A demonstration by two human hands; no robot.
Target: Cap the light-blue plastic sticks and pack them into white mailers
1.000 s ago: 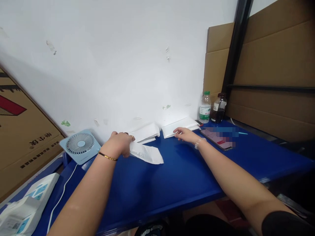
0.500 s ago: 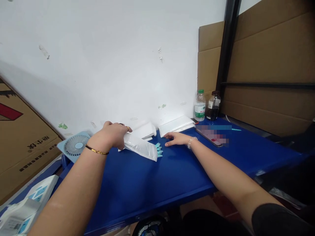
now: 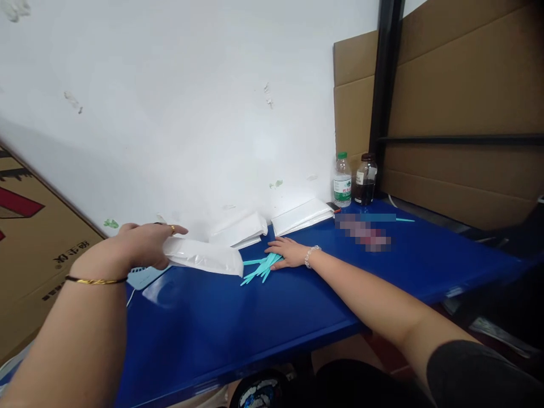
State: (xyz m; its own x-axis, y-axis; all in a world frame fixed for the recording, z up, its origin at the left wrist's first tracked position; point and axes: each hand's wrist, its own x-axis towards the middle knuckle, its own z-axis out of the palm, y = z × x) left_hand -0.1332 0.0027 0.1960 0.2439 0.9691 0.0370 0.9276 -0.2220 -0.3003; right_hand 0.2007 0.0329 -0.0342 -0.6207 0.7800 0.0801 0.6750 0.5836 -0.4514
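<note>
Grips a white padded mailer [image 3: 208, 258] by its left end in the left hand [image 3: 138, 246], with fingers and thumb closed on it. Points the other end at a loose heap of turquoise sticks [image 3: 264, 267] on the blue table [image 3: 238, 340]. Rests the right hand [image 3: 292, 253] on the right side of the heap, with fingers spread; cannot tell if pinching any sticks or just touching them. Seems to be parting sticks from mailer. Cannot see inside the mailer. Probably calls next for drawing the sticks together with the right hand, and holding the mailer out of the way with the left.
</note>
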